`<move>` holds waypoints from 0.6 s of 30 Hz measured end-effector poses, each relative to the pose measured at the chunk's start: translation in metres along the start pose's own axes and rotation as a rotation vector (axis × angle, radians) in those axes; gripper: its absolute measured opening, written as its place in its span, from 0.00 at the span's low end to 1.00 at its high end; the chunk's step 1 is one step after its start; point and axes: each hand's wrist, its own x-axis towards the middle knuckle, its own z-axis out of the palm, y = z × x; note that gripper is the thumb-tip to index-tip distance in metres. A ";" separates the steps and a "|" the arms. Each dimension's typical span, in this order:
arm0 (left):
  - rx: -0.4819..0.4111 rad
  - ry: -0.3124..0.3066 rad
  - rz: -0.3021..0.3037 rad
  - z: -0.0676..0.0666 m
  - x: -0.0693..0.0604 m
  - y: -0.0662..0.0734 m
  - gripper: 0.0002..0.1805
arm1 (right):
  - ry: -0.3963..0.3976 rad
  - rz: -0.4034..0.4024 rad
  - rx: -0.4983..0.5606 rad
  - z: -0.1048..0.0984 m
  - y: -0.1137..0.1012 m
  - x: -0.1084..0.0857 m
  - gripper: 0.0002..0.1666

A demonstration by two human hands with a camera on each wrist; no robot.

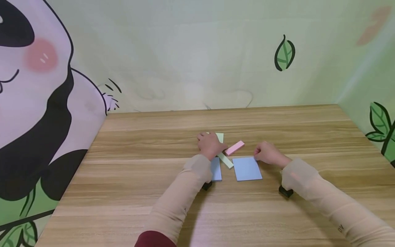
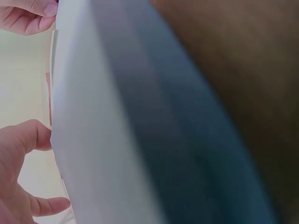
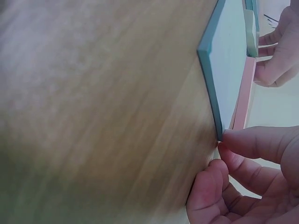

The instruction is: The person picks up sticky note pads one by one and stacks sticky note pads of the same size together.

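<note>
My right hand (image 1: 269, 153) pinches the far right corner of a blue square pad (image 1: 247, 168), which looks like sticky notes. In the right wrist view the thumb (image 3: 250, 141) lies on that corner, with a finger beneath. My left hand (image 1: 211, 145) is over a pale green square pad (image 1: 220, 137), partly covering it, thumb and fingers spread apart. A pink strip pad (image 1: 235, 148) lies by the left thumb. Between the blue pads lies a pale green strip (image 1: 226, 160). The left forearm partly hides another blue square pad (image 1: 216, 169), which fills much of the left wrist view, blurred.
All the pads lie on a wood-grain table (image 1: 129, 181). Behind it stands a pale green wall (image 1: 197, 61) with a painted panda at left and leaves at right. A dark wrist camera (image 1: 285, 191) sits under the right sleeve cuff; another is under the left cuff.
</note>
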 end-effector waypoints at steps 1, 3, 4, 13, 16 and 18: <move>-0.012 -0.001 -0.005 0.000 0.001 0.000 0.36 | 0.002 -0.003 -0.001 0.000 0.000 0.000 0.05; -0.033 -0.005 -0.011 0.000 0.001 -0.001 0.36 | 0.004 -0.005 -0.001 0.000 0.000 0.000 0.05; -0.043 -0.006 -0.012 -0.001 0.001 -0.001 0.35 | 0.004 -0.003 0.000 0.000 0.000 0.000 0.05; -0.088 -0.007 -0.015 -0.003 0.000 -0.001 0.32 | 0.000 -0.010 0.017 0.001 0.001 0.000 0.07; -0.090 -0.009 -0.011 -0.003 0.000 -0.001 0.33 | -0.002 -0.004 0.018 0.001 0.001 0.000 0.06; -0.079 -0.011 -0.010 -0.003 0.000 -0.001 0.34 | -0.003 -0.008 0.016 0.000 0.002 0.000 0.06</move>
